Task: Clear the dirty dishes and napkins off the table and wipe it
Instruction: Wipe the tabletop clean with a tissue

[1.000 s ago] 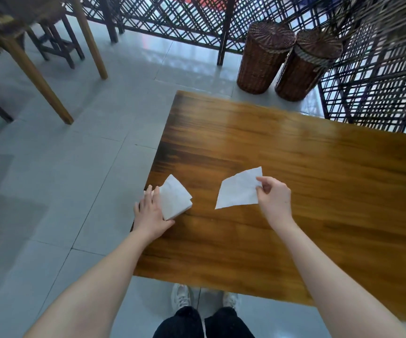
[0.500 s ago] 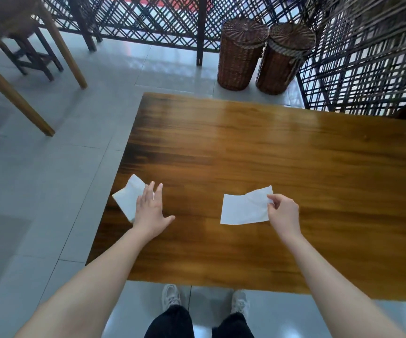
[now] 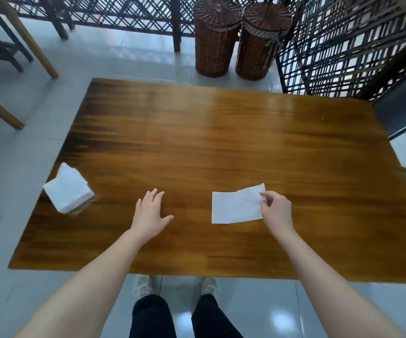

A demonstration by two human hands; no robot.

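Observation:
A brown wooden table (image 3: pixel 221 142) fills the middle of the view. My right hand (image 3: pixel 275 211) pinches the right edge of a single white napkin (image 3: pixel 236 208), which hangs flat just over the tabletop. A pack of white napkins (image 3: pixel 67 191) in clear wrap lies at the table's left edge, partly over it. My left hand (image 3: pixel 150 213) hovers over the wood with fingers spread, well to the right of the pack and holding nothing.
Two brown wicker baskets (image 3: pixel 218 37) (image 3: pixel 261 40) stand on the floor behind the table. A black lattice screen (image 3: pixel 343 45) runs along the back and right. Wooden table legs and a stool (image 3: pixel 1 45) are at the far left. A chair seat (image 3: pixel 404 106) sits at the right.
My left hand has let go of the napkin pack and moved right, away from it. The view has shifted so more of the table shows. My right hand keeps its hold on the napkin.

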